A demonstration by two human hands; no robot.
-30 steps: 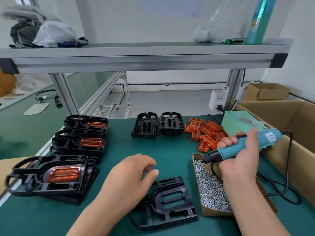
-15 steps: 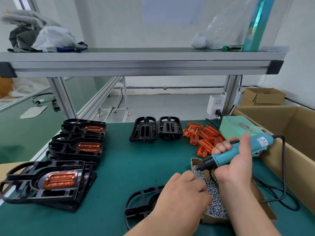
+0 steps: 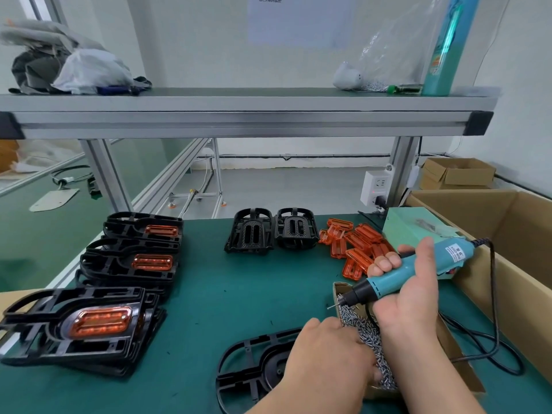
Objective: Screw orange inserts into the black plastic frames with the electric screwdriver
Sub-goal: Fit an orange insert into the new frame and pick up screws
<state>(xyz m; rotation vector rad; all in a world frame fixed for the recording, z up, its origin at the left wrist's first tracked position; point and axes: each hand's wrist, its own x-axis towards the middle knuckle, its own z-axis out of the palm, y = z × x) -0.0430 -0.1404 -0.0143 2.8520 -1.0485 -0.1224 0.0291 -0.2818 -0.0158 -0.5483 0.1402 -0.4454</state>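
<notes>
Lying flat on the green mat [image 3: 239, 294] at the near centre, a bare black frame [image 3: 251, 360] shows its oval outer loop and thin inner ribs; the left hand [image 3: 325, 360] covers its right end. That hand's fingers dip into the cardboard box of screws [image 3: 337, 291] just right of the frame, and whether they pinch a screw cannot be told. The right hand [image 3: 412, 294] is wrapped around the teal electric screwdriver [image 3: 385, 283] above the box, with the tool's black nose and bit pointing left. Loose translucent orange inserts [image 3: 355, 243] lie heaped farther back. At the left, stacked frames [image 3: 98, 258] carry fitted inserts.
</notes>
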